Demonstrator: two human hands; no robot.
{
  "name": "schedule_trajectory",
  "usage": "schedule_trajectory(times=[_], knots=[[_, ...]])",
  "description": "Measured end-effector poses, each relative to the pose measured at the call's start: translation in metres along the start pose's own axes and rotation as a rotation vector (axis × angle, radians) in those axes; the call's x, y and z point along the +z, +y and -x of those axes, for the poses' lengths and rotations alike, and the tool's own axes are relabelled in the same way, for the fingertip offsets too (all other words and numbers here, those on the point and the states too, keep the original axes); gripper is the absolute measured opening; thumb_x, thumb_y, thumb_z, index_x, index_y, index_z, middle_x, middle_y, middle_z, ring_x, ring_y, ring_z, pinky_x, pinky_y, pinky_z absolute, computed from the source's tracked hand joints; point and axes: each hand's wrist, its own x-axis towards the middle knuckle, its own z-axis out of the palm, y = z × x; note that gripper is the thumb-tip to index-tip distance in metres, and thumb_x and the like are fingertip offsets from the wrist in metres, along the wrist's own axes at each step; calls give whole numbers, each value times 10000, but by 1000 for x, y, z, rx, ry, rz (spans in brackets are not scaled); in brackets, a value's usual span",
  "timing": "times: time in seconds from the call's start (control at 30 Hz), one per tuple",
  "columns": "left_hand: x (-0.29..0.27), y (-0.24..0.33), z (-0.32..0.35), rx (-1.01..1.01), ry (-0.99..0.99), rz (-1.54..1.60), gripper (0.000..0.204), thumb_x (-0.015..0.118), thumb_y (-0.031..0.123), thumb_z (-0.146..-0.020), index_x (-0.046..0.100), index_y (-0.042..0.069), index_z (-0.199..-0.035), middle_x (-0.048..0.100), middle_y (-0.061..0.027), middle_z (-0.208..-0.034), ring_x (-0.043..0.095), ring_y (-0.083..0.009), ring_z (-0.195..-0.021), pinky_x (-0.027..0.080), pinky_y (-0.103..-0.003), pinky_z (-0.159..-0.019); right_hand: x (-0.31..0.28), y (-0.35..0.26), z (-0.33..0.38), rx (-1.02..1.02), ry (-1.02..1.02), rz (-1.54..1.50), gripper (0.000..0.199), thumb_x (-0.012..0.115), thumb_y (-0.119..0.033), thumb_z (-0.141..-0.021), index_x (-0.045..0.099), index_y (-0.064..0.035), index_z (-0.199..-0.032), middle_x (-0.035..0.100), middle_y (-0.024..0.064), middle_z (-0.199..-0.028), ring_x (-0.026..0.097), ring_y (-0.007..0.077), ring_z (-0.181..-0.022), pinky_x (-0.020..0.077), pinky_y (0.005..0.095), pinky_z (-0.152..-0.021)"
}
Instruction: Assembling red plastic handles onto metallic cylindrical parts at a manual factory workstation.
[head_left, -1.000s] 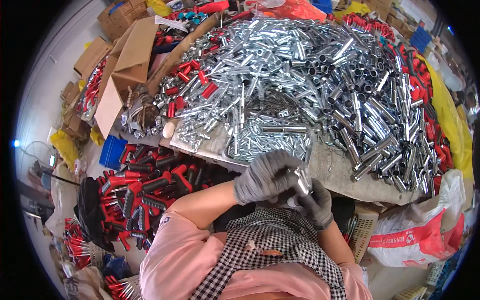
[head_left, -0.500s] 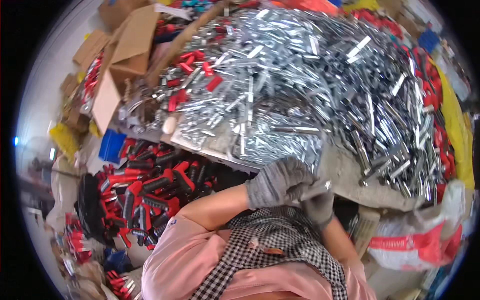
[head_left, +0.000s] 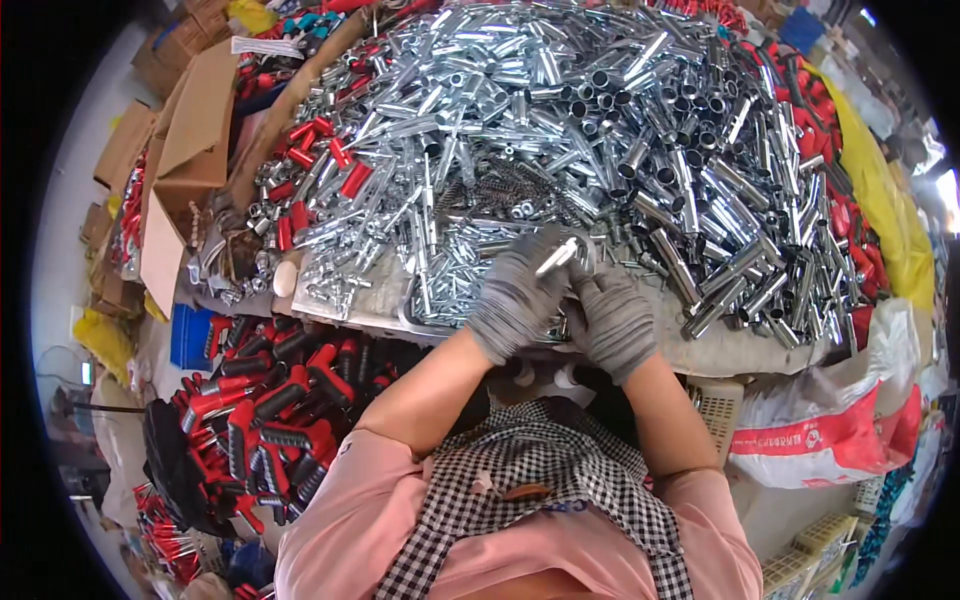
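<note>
Gloves on both hands, down at the near edge of the bench (head_left: 700,350). Left hand (head_left: 520,295) is closed round a small shiny rod (head_left: 556,256), right hand (head_left: 612,318) curled just beside it, can't tell if it's got anything. Bench is heaped with steel tubes (head_left: 640,130). Open cardboard box (head_left: 185,170) on the left, contents hidden. Red handles (head_left: 270,410) piled below on the floor.

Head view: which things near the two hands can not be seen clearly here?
- Left hand: its grey glove hides most of the metal tube it holds.
- Right hand: palm side hidden; grip cannot be told.
- Table top: buried under the tube pile.
- Box: contents too small, bent by fisheye.
</note>
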Motion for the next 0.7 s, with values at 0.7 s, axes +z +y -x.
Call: schedule_trajectory(times=[0.7], knots=[[-38,11,-26,801,262,-1273,506,411,474,-942,406,167,-1345,610,-99,-1067,621,-182,-772,520,-299,-641,24,-11,63,-121,76,-1609,738,802,-155,-721,379,-50,-1317,561,124,-1171,574,227,-1064,518,355,-837]])
